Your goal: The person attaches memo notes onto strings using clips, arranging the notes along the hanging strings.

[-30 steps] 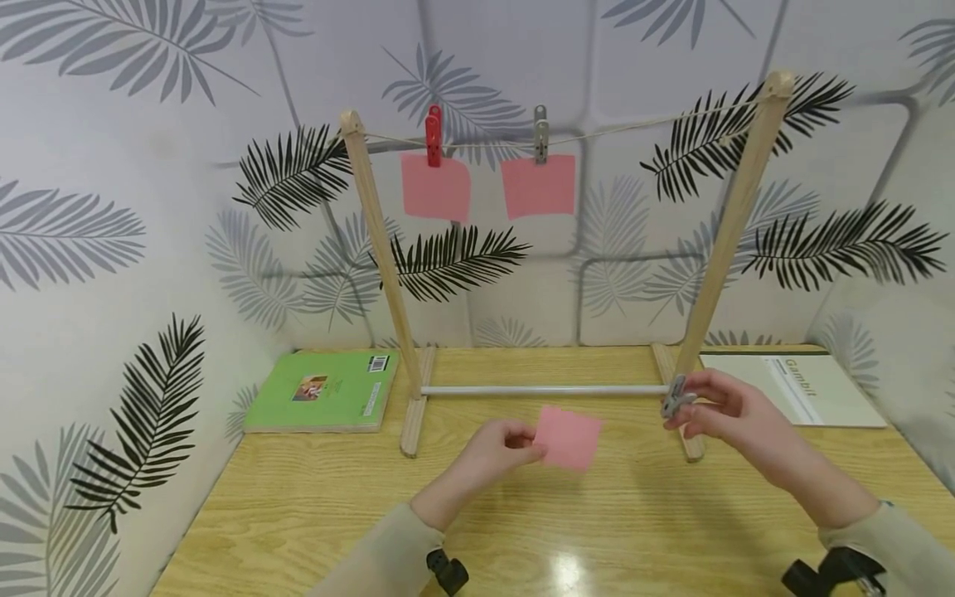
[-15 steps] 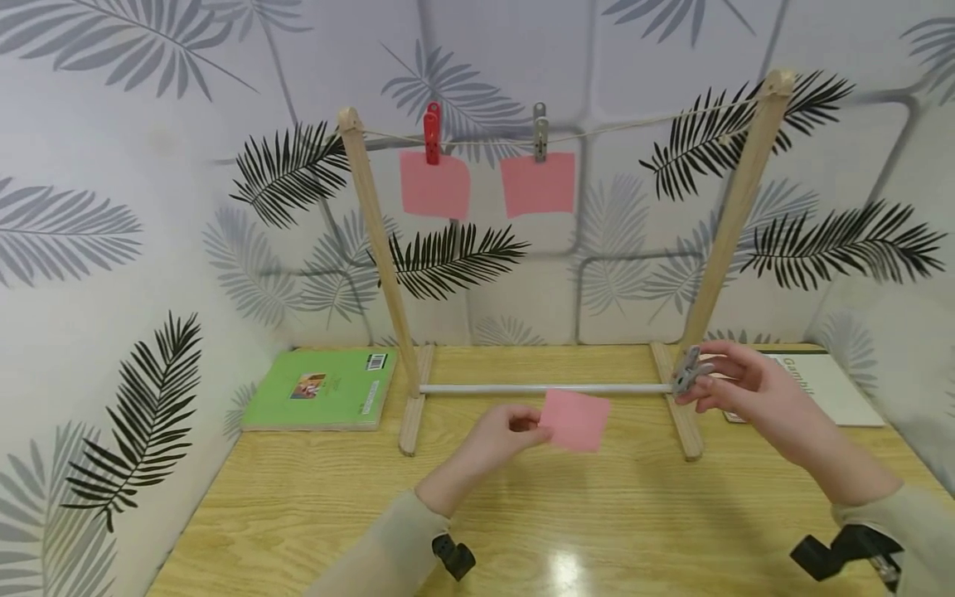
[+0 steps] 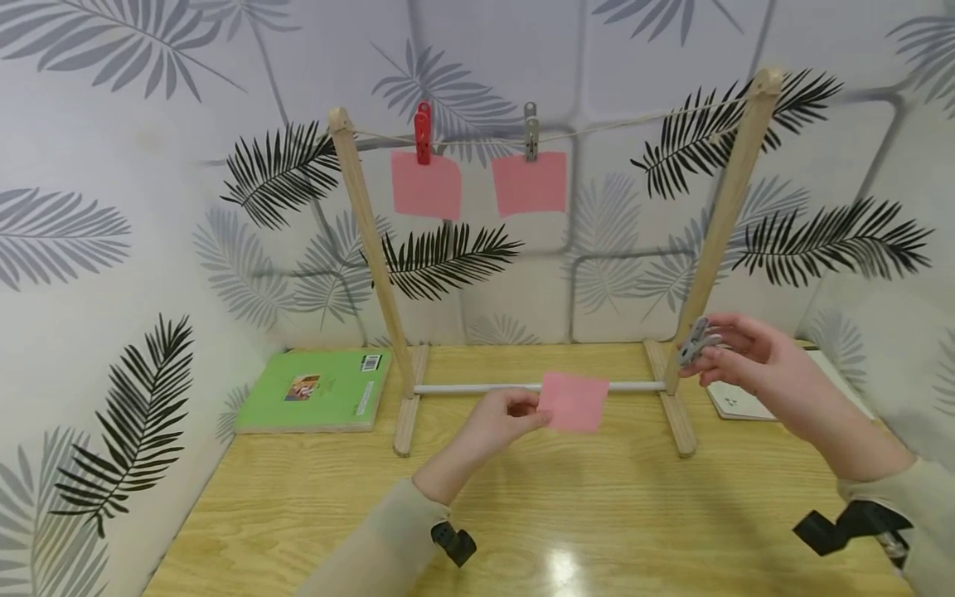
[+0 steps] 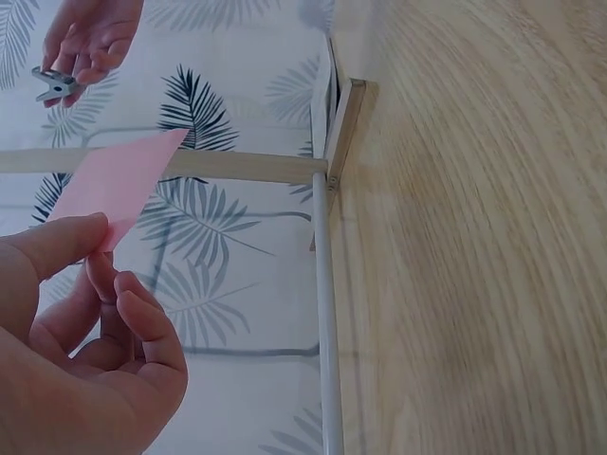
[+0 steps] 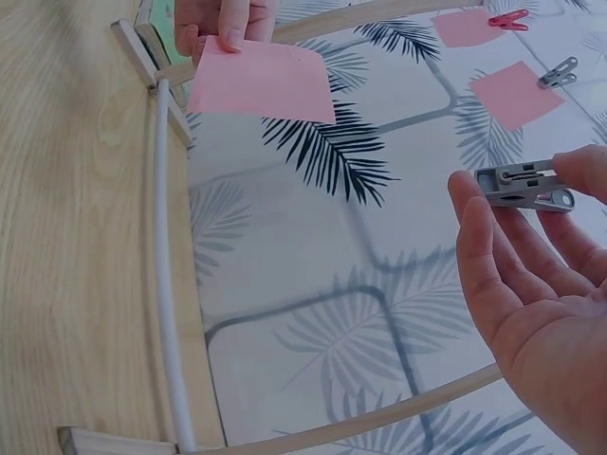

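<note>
Between thumb and fingers my left hand [image 3: 496,429] pinches a pink paper square [image 3: 574,403] by its left edge, raised over the table. My right hand [image 3: 776,365] holds a grey clothespin [image 3: 697,342] near the frame's right post; the right wrist view shows the clothespin [image 5: 524,186] between thumb and fingers. Above, a string [image 3: 619,128] runs between two wooden posts. From it hang two more pink papers, one [image 3: 427,186] under a red clothespin [image 3: 423,134], the other [image 3: 531,184] under a grey clothespin [image 3: 531,133].
A white rod [image 3: 477,388] joins the feet of the wooden frame [image 3: 373,265]. At the left back lies a green book [image 3: 321,385]. Behind my right hand is a pale book [image 3: 746,401], partly covered. The patterned wall [image 3: 634,290] stands close behind the frame.
Both hands have risen, the left with the pink paper and the right with the grey clothespin. My right hand has also shifted slightly right. The hanging papers remain on the string.
</note>
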`<state>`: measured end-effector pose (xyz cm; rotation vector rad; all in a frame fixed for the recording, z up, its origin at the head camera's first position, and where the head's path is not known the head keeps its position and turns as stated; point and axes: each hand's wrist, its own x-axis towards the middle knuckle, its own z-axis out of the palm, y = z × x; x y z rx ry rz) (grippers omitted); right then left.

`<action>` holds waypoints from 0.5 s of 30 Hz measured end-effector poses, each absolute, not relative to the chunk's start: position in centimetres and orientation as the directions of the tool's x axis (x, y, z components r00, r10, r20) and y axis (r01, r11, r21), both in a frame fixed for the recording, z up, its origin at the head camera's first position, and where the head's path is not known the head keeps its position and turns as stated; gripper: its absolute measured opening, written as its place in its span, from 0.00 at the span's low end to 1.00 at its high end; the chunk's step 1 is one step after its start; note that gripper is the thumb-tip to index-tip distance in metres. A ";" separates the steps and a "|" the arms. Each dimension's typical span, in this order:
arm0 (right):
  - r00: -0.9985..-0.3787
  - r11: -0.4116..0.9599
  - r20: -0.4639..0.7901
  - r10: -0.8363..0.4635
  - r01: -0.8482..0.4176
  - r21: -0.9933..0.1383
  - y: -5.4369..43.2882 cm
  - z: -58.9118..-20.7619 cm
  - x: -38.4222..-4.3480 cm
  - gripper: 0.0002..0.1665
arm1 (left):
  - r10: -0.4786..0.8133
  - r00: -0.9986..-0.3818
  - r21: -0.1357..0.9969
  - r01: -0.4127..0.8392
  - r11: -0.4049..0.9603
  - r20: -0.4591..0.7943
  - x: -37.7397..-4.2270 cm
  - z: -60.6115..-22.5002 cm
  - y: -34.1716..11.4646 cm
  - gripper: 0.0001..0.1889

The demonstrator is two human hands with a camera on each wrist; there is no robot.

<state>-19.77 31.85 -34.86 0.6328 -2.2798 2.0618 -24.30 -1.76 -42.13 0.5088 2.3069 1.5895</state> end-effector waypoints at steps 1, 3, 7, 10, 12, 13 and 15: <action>-0.918 0.051 0.271 -0.290 -0.298 -0.953 31.8 -34.7 -19.8 0.20 | 0.448 -0.893 0.935 0.127 0.332 -0.037 -24.3 -42.0 -1.7 0.12; -0.912 0.037 0.285 -0.295 -0.309 -0.950 31.8 -34.3 -19.8 0.20 | 0.453 -0.891 0.930 0.145 0.337 -0.026 -24.4 -41.7 -1.7 0.12; -0.889 -0.038 0.330 -0.316 -0.336 -0.941 31.9 -33.8 -20.0 0.21 | 0.454 -0.890 0.924 0.149 0.352 -0.029 -24.5 -41.0 -1.5 0.14; -0.874 -0.098 0.363 -0.324 -0.351 -0.931 31.9 -33.4 -20.2 0.21 | 0.450 -0.892 0.921 0.141 0.363 -0.041 -24.6 -40.4 -1.2 0.17; -0.863 -0.135 0.387 -0.324 -0.362 -0.922 32.0 -33.2 -20.3 0.21 | 0.448 -0.893 0.919 0.143 0.366 -0.039 -24.7 -40.1 -0.8 0.18; -0.860 -0.154 0.397 -0.321 -0.366 -0.918 32.0 -33.0 -20.3 0.21 | 0.448 -0.893 0.920 0.147 0.363 -0.034 -24.8 -40.0 -0.7 0.18; -0.850 -0.183 0.419 -0.319 -0.379 -0.907 32.0 -32.8 -20.4 0.22 | 0.449 -0.893 0.922 0.154 0.355 -0.023 -24.9 -39.6 -0.3 0.17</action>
